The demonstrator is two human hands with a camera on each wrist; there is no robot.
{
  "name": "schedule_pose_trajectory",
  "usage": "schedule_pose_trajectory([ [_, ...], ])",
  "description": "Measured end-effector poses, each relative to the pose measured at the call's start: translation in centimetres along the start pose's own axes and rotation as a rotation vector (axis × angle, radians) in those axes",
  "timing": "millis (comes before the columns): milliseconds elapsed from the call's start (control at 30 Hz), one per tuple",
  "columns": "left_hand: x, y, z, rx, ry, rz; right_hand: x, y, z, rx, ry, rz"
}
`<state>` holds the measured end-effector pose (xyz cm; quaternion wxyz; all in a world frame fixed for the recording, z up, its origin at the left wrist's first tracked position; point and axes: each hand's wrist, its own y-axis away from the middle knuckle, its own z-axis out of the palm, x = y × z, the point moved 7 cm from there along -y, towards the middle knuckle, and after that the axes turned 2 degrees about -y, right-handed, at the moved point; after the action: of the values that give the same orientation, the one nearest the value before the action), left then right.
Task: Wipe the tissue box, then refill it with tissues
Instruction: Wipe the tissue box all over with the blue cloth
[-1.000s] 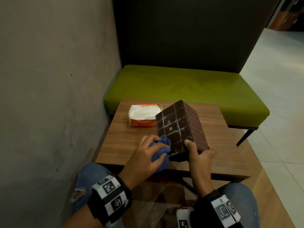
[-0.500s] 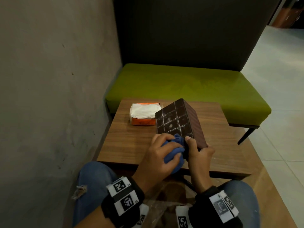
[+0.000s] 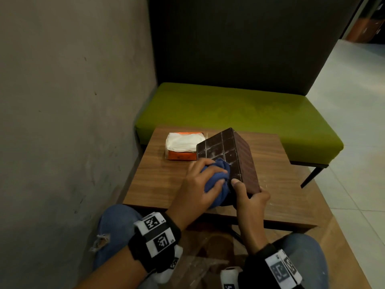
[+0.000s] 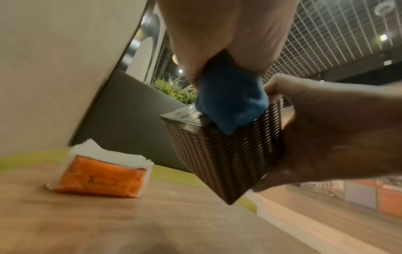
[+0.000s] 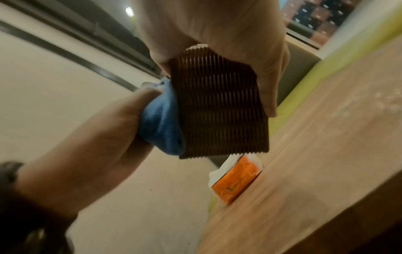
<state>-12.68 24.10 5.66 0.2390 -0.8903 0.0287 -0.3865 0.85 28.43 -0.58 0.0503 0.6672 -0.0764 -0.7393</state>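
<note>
The dark brown tissue box (image 3: 233,155) with woven sides is tilted up above the wooden table (image 3: 158,180), its gridded face turned toward me. My right hand (image 3: 248,195) grips its near end, thumb on the gridded face. My left hand (image 3: 200,184) holds a bunched blue cloth (image 3: 216,180) pressed against that face. In the left wrist view the cloth (image 4: 230,103) sits on the box's upper edge (image 4: 226,154). In the right wrist view the cloth (image 5: 161,123) lies against the box (image 5: 219,106). An orange pack of white tissues (image 3: 183,147) lies on the table behind.
A green bench seat (image 3: 239,113) with a dark backrest stands past the table. A grey wall (image 3: 62,101) runs along the left. Pale tiled floor (image 3: 354,142) opens to the right. My knees in blue jeans (image 3: 116,226) are under the table's near edge.
My left hand has slid the blue cloth from the box's near left corner up and rightward across its gridded face. The right hand keeps its grip on the box.
</note>
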Motion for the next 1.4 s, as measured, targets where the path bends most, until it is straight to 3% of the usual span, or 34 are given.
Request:
schedule_pose_trajectory([
  [100,0.1,0.1,-0.1,0.022,0.011,-0.018,-0.4,-0.2,-0.2,0.005,-0.001,-0.032],
  [233,1.0,1.5,0.6,-0.156,0.01,0.115,0.1,-0.2,-0.6,0.004,0.021,-0.017],
  [400,-1.0,0.7,-0.9,-0.02,0.004,0.004,0.2,-0.2,-0.5,-0.039,0.044,0.024],
  [467,-0.3,2.5,-0.2,-0.115,-0.016,0.09,-0.4,-0.7,-1.0,-0.044,0.025,0.019],
  [533,-1.1,3.2,-0.2,-0.153,-0.021,0.089,-0.8,-1.0,-1.3,-0.083,0.05,-0.013],
  [633,-3.1,1.5,-1.8,0.013,-0.032,-0.047,-0.9,-0.6,-0.8,-0.136,0.11,-0.051],
  [700,-2.7,1.1,-1.9,0.049,-0.063,-0.037,-0.9,-0.7,-0.9,-0.113,0.101,-0.051],
  [833,-0.2,3.4,0.0,-0.15,-0.066,0.151,-0.8,-1.4,-1.8,-0.1,0.083,-0.019],
  [1000,-2.6,1.4,-1.9,0.065,-0.035,-0.042,-0.3,-1.1,-1.3,-0.123,0.116,-0.013],
  [1133,0.5,4.0,0.3,-0.126,-0.061,0.12,-0.6,-1.7,-2.1,-0.067,0.085,0.018],
  [1267,0.4,5.1,-0.4,-0.247,-0.159,0.3,-0.5,-1.1,-2.3,-0.173,0.102,0.012],
  [1333,-2.2,3.8,-2.2,-0.167,-0.182,0.095,-1.2,-0.8,-2.4,-0.224,0.099,-0.008],
  [1400,-6.3,2.9,-5.0,-0.004,0.039,-0.312,-2.0,-0.8,-2.5,-0.262,0.098,-0.021],
])
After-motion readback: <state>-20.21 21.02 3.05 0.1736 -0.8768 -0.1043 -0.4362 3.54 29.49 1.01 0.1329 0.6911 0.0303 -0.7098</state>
